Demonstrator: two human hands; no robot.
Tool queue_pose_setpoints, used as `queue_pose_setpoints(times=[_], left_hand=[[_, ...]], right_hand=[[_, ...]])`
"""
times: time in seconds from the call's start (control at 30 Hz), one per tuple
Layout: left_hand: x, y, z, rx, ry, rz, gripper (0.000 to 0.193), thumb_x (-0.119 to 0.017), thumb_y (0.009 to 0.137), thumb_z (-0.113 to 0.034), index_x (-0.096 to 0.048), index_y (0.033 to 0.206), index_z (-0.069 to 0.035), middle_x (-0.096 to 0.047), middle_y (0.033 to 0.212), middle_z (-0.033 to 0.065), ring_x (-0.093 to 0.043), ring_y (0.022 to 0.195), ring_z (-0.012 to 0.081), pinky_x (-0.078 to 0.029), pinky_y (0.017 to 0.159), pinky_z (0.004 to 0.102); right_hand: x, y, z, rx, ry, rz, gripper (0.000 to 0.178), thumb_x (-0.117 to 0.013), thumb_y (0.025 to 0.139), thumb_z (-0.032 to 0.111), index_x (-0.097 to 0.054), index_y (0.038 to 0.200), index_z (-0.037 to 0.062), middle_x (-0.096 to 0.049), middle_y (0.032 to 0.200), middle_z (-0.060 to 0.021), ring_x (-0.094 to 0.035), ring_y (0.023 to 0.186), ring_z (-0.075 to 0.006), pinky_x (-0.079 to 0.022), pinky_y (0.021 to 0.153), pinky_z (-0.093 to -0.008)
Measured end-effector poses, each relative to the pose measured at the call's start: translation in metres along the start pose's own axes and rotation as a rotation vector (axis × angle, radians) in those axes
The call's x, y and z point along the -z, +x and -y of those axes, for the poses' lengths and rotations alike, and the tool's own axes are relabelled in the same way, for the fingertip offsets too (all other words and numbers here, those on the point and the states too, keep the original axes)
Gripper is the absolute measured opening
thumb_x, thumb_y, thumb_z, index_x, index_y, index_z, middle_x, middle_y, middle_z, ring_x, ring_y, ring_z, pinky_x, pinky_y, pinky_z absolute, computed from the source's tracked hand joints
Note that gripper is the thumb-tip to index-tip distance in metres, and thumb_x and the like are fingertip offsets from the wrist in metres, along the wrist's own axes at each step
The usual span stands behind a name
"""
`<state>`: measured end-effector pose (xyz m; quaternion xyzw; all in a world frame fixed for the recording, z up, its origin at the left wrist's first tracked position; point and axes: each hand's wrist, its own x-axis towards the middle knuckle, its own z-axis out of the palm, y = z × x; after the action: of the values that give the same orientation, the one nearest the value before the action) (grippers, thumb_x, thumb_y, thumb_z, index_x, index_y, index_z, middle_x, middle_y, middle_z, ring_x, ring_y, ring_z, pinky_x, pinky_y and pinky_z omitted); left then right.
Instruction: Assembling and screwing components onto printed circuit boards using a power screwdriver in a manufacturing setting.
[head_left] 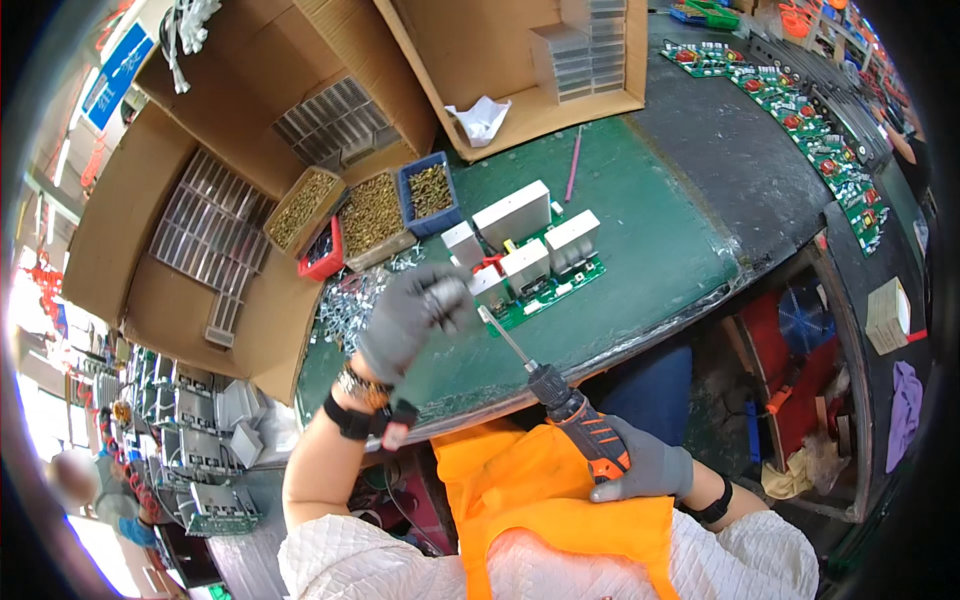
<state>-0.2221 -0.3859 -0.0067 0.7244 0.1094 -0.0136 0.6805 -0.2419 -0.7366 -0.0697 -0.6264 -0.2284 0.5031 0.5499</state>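
Observation:
A green circuit board [590, 272] lies on the green work mat, carrying several white blocks [512, 212] and small components. My left hand [415, 315], in a grey glove, hovers at the board's left side with its fingers curled together. Whatever they pinch, if anything, is hidden. In its grey glove, my right hand [648, 458] grips an orange-and-black electric screwdriver [568, 408] by the handle. The long bit [507, 337] slants up and left, its tip close to the board's near left corner. Loose silvery metal parts [345, 305] are heaped left of my left hand.
Behind the heap stand a blue bin [438, 223], a red bin [322, 268] and trays of brass-coloured screws [372, 212]. Open cardboard boxes [105, 235] hold stacked metal pieces. A pink stick [574, 165] lies beyond the board; populated circuit boards [790, 118] line the far right.

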Motion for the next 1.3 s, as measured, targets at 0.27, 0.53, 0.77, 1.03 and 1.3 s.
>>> queue_pose_setpoints(times=[0.27,0.53,0.77,1.03,1.3], left_hand=[[-0.032,-0.061,0.035,0.161,-0.43,-0.223,0.027,-0.061,0.095,-0.027,-0.061,0.105,-0.002,-0.061,0.073,0.0007,-0.053,0.056,0.0091,-0.041,0.05,0.0201],[-0.024,-0.067,0.035,0.188,-0.307,-0.197,0.026,-0.06,0.096,-0.027,-0.061,0.104,-0.002,-0.061,0.072,0.0008,-0.055,0.057,0.0082,-0.042,0.05,0.0197],[-0.023,-0.065,0.036,0.204,-0.199,-0.146,0.02,-0.058,0.096,-0.021,-0.062,0.103,-0.003,-0.063,0.075,0.002,-0.057,0.06,0.009,-0.045,0.054,0.0202],[-0.013,-0.055,0.045,0.182,-0.235,-0.033,0.027,-0.06,0.095,-0.02,-0.061,0.113,0.0,-0.066,0.08,0.0057,-0.061,0.066,0.0113,-0.048,0.058,0.0223],[0.057,0.026,0.042,0.177,1.139,-0.483,0.022,-0.067,0.085,-0.025,-0.071,0.102,-0.012,-0.07,0.097,0.0133,-0.068,0.091,0.0282,-0.052,0.08,0.039]], right_hand=[[-0.009,0.004,0.018,-0.19,-0.163,0.086,0.093,-0.086,0.068,0.034,-0.035,0.139,0.0009,-0.057,0.113,-0.0116,-0.057,0.104,-0.0189,-0.046,0.091,-0.0309],[-0.011,-0.002,0.01,-0.156,-0.188,0.097,0.092,-0.085,0.068,0.038,-0.036,0.137,0.0013,-0.058,0.11,-0.0112,-0.058,0.099,-0.0189,-0.047,0.088,-0.0303],[-0.008,-0.002,0.001,-0.181,-0.17,0.109,0.09,-0.084,0.068,0.037,-0.038,0.137,0.0022,-0.059,0.106,-0.01,-0.058,0.096,-0.0177,-0.048,0.085,-0.0306],[-0.003,-0.003,-0.002,-0.159,-0.035,0.116,0.089,-0.085,0.068,0.035,-0.039,0.135,0.0022,-0.057,0.102,-0.0064,-0.056,0.091,-0.0142,-0.047,0.082,-0.0287],[0.003,-0.009,0.006,-0.168,0.116,0.006,0.085,-0.087,0.065,0.028,-0.041,0.132,0.0031,-0.055,0.099,-0.004,-0.053,0.084,-0.0107,-0.048,0.076,-0.0257]])
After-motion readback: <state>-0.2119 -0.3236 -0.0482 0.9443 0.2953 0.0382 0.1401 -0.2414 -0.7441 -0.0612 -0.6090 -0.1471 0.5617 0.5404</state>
